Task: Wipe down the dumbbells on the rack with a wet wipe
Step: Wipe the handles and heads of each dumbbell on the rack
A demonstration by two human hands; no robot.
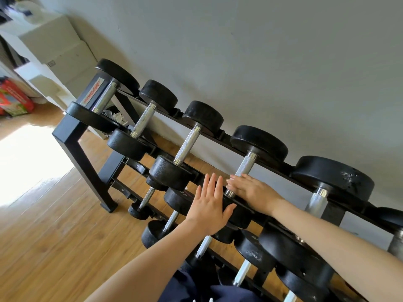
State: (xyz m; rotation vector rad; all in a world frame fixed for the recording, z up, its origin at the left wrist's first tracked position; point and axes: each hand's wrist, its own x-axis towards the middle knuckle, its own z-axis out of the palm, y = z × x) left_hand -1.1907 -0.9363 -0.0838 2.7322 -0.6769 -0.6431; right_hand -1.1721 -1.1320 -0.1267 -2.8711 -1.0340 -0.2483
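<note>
My left hand lies flat, fingers spread, on a dumbbell head, right hand wraps its handle, no wipe visible, so most of the rack looks undone.

Grey wall, sunlit wood floor, white shelving.
</note>
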